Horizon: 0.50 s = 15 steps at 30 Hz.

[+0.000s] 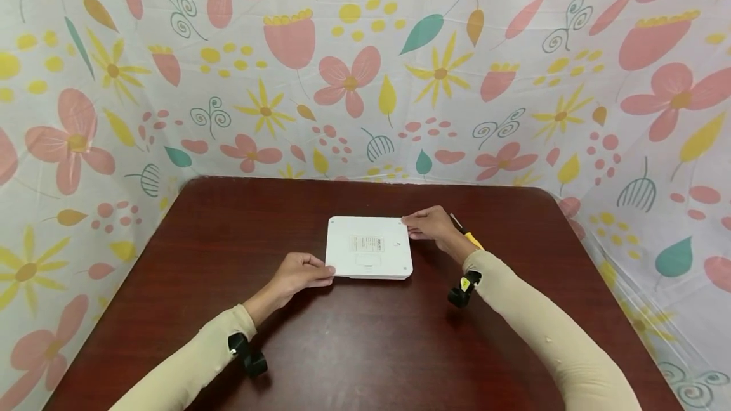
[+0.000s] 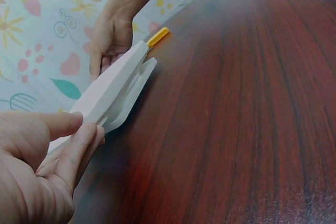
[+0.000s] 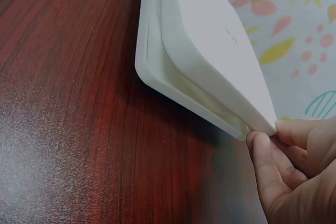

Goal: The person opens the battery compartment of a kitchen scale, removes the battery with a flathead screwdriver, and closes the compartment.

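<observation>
Left hand point(image 1: 298, 273), right hand point(image 1: 428, 224) pinch opposite corners of flat white two-part case point(image 1: 368, 248).

A dark wooden table point(image 1: 354, 347) stands against floral-printed cloth walls point(image 1: 365, 68).

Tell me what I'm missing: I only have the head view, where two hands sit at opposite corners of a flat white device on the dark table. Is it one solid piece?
Observer: No. The right wrist view shows the white device split into a tray-like bottom shell and a top panel lifted off it, with a gap between.
Operator: How does the right hand hold it?
Observer: The right hand pinches the raised panel's corner with its fingertips.
Operator: And the left hand?
Observer: The left hand grips the opposite corner between thumb and fingers.
Operator: What is the yellow thing behind the right wrist?
Observer: A yellow handle lying on the table beside the device.
</observation>
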Each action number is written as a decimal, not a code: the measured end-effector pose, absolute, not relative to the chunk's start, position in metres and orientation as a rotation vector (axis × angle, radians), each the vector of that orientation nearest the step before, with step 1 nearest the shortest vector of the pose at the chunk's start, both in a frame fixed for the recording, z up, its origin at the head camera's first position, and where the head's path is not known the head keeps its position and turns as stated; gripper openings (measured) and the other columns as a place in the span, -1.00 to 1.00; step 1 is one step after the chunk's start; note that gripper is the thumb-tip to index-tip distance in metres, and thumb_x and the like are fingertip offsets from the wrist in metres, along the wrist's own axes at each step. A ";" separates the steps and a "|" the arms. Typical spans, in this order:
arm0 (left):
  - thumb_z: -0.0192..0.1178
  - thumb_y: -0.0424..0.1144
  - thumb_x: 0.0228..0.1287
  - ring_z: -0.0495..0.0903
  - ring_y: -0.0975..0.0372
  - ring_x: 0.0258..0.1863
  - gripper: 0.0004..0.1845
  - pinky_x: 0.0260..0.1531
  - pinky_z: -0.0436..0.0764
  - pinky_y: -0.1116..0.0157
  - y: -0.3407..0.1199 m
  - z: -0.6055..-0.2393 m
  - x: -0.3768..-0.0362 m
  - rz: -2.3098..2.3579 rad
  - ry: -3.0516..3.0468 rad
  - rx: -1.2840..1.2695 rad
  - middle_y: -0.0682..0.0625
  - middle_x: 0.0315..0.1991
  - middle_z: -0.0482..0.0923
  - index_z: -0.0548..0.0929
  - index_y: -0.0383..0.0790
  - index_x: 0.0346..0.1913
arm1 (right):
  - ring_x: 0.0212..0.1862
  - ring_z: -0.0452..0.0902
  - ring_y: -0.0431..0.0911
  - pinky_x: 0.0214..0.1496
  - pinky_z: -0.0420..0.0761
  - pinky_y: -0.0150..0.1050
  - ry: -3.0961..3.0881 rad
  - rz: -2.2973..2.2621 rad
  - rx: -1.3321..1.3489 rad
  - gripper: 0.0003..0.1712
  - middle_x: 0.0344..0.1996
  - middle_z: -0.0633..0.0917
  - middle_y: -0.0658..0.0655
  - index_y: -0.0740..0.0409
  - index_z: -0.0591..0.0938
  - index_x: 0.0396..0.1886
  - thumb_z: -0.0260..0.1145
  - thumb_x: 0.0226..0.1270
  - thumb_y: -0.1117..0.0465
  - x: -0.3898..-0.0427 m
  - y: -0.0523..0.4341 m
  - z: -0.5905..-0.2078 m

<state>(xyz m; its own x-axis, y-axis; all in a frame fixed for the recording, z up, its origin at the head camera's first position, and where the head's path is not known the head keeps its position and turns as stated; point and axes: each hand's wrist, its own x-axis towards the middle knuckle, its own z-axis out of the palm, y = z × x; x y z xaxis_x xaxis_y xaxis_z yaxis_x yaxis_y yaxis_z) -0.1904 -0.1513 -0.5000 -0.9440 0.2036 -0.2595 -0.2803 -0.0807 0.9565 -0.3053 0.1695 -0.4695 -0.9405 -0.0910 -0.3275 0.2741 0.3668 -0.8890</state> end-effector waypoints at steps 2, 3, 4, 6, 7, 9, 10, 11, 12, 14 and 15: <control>0.35 -0.58 0.23 0.77 0.10 -0.33 -0.81 -0.14 0.80 0.19 -0.151 -0.502 -0.191 2.096 1.874 -0.087 -0.28 -0.30 0.74 0.56 -0.64 -0.19 | -0.29 0.73 -0.17 -0.15 0.80 -0.28 2.319 -1.590 0.168 -0.62 -0.21 0.78 0.20 0.36 0.73 0.05 0.41 0.43 0.14 -0.305 0.169 -0.471; 0.35 -0.58 0.23 0.77 0.10 -0.33 -0.80 -0.14 0.80 0.19 -0.151 -0.503 -0.191 2.095 1.875 -0.080 -0.28 -0.30 0.74 0.56 -0.64 -0.19 | -0.29 0.73 -0.17 -0.15 0.80 -0.28 2.321 -1.587 0.170 -0.62 -0.22 0.78 0.19 0.36 0.74 0.05 0.41 0.43 0.14 -0.306 0.169 -0.472; 0.36 -0.57 0.23 0.77 0.10 -0.33 -0.80 -0.14 0.80 0.19 -0.152 -0.504 -0.191 2.089 1.877 -0.075 -0.28 -0.30 0.74 0.56 -0.64 -0.19 | -0.29 0.73 -0.17 -0.15 0.80 -0.28 2.325 -1.582 0.172 -0.62 -0.22 0.78 0.19 0.35 0.74 0.05 0.42 0.43 0.14 -0.306 0.169 -0.472; 0.36 -0.56 0.23 0.77 0.10 -0.33 -0.80 -0.14 0.80 0.19 -0.152 -0.505 -0.192 2.086 1.879 -0.069 -0.28 -0.30 0.74 0.56 -0.64 -0.19 | -0.29 0.73 -0.16 -0.15 0.80 -0.27 2.324 -1.578 0.185 -0.63 -0.23 0.78 0.19 0.35 0.75 0.03 0.43 0.42 0.14 -0.306 0.168 -0.474; 0.36 -0.56 0.23 0.77 0.10 -0.33 -0.80 -0.14 0.80 0.19 -0.153 -0.506 -0.192 2.086 1.880 -0.068 -0.29 -0.29 0.74 0.56 -0.64 -0.19 | -0.29 0.73 -0.15 -0.14 0.81 -0.26 2.323 -1.575 0.185 -0.63 -0.23 0.78 0.19 0.35 0.74 0.03 0.43 0.42 0.15 -0.306 0.168 -0.474; 0.36 -0.55 0.24 0.78 0.10 -0.33 -0.79 -0.14 0.80 0.19 -0.154 -0.507 -0.193 2.080 1.886 -0.065 -0.29 -0.29 0.75 0.56 -0.64 -0.18 | -0.30 0.73 -0.15 -0.14 0.81 -0.25 2.317 -1.574 0.185 -0.63 -0.24 0.78 0.20 0.36 0.74 0.04 0.42 0.42 0.15 -0.307 0.168 -0.476; 0.36 -0.55 0.24 0.78 0.10 -0.33 -0.79 -0.14 0.80 0.20 -0.155 -0.507 -0.194 2.078 1.890 -0.070 -0.29 -0.28 0.75 0.56 -0.63 -0.17 | -0.30 0.73 -0.15 -0.14 0.81 -0.25 2.313 -1.574 0.186 -0.63 -0.23 0.78 0.20 0.36 0.74 0.04 0.42 0.42 0.15 -0.307 0.168 -0.477; 0.36 -0.55 0.24 0.78 0.10 -0.33 -0.78 -0.14 0.80 0.20 -0.155 -0.507 -0.194 2.076 1.893 -0.070 -0.30 -0.28 0.75 0.56 -0.64 -0.17 | -0.30 0.73 -0.15 -0.14 0.81 -0.25 2.309 -1.573 0.185 -0.63 -0.23 0.78 0.20 0.36 0.73 0.05 0.42 0.42 0.15 -0.308 0.168 -0.477; 0.37 -0.54 0.24 0.78 0.11 -0.32 -0.77 -0.14 0.80 0.20 -0.156 -0.507 -0.194 2.072 1.898 -0.069 -0.31 -0.27 0.75 0.56 -0.64 -0.16 | -0.29 0.74 -0.15 -0.14 0.81 -0.26 2.306 -1.570 0.183 -0.62 -0.23 0.78 0.20 0.36 0.73 0.05 0.42 0.43 0.15 -0.308 0.168 -0.478; 0.38 -0.52 0.24 0.78 0.11 -0.32 -0.76 -0.14 0.80 0.21 -0.156 -0.507 -0.194 2.057 1.907 -0.064 -0.32 -0.26 0.75 0.57 -0.64 -0.15 | -0.29 0.74 -0.15 -0.15 0.80 -0.27 2.304 -1.567 0.181 -0.63 -0.21 0.78 0.20 0.35 0.73 0.06 0.41 0.43 0.15 -0.308 0.168 -0.479; 0.38 -0.52 0.24 0.78 0.11 -0.32 -0.75 -0.14 0.80 0.21 -0.157 -0.508 -0.195 2.052 1.910 -0.057 -0.33 -0.25 0.75 0.57 -0.64 -0.15 | -0.29 0.74 -0.15 -0.16 0.80 -0.27 2.305 -1.564 0.180 -0.63 -0.20 0.78 0.20 0.34 0.73 0.06 0.41 0.43 0.15 -0.308 0.168 -0.480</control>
